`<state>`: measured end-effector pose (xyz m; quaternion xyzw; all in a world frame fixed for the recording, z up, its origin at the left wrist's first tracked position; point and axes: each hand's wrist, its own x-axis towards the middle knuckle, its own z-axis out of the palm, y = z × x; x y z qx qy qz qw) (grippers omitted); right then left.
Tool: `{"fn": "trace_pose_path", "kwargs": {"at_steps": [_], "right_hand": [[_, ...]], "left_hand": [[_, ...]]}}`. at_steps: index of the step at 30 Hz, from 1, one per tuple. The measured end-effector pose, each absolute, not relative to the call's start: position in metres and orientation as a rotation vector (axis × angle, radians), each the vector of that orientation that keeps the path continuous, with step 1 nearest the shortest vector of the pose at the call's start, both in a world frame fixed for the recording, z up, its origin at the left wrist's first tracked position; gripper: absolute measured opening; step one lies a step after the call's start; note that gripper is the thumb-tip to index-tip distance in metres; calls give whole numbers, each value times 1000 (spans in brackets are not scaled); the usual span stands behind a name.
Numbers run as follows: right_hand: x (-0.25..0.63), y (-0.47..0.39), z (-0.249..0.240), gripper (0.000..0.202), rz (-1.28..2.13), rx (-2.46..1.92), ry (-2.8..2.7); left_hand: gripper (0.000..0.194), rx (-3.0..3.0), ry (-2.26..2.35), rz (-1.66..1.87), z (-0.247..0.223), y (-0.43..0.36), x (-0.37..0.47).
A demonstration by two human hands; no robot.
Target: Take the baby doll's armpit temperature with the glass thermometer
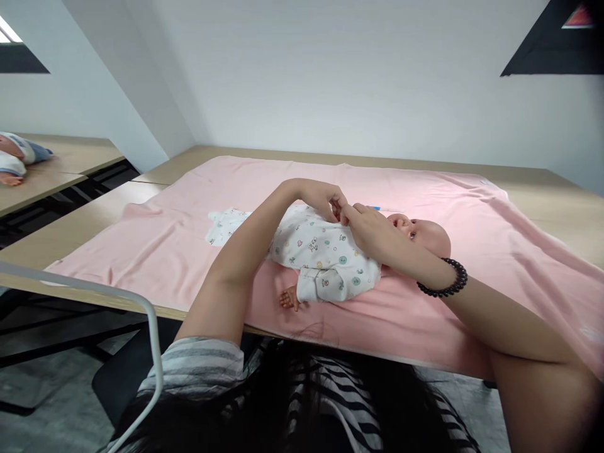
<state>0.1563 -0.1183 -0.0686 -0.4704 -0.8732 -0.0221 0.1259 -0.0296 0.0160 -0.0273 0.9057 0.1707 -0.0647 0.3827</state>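
Note:
A baby doll (427, 236) lies on its back on a pink blanket (179, 251), its head to the right. It wears a white printed shirt (309, 239), whose lower end spreads out to the left. The doll's near hand (289, 299) sticks out of its sleeve. Over the doll's far side, my left hand (323, 198) has its fingers curled closed at the shirt. My right hand (372, 229), reaching in across the doll's neck, meets it there with fingers pinched together. The fingertips largely hide the cloth between them and the doll's far arm.
Under the blanket stands a light wooden table (561, 207) against a white wall (330, 82). A small blue item (376, 208) shows behind my right hand. Another doll (16, 157) lies on a table at the far left. A white curved bar (153, 333) rises at the lower left.

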Motion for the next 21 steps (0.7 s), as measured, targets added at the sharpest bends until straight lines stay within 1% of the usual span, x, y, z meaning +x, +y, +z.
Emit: {"fn": "trace_pose_path", "kwargs": {"at_steps": [3,6,10,14,17,21], "right_hand": [[159,-117,-69,19,91,-1355,-2552],[160,-116,-70,14,90,-1302,-2534],[154,-117,-68,16,38,-1331,-2474],[149,-118,-64,26,79,-1468,-2434],[148,-118,-65,32,88,-1488,-2413],[146,-117,-70,33,-45,-1505,-2431]], "left_hand": [[31,2284,404,-209,-27,17,-31],[34,2277,411,-221,-28,19,-30],[38,2309,410,-190,-32,23,-31],[37,2325,442,-162,-35,26,-31],[36,2313,426,-159,-38,28,-32],[35,2264,398,-140,-42,32,-32]]}}
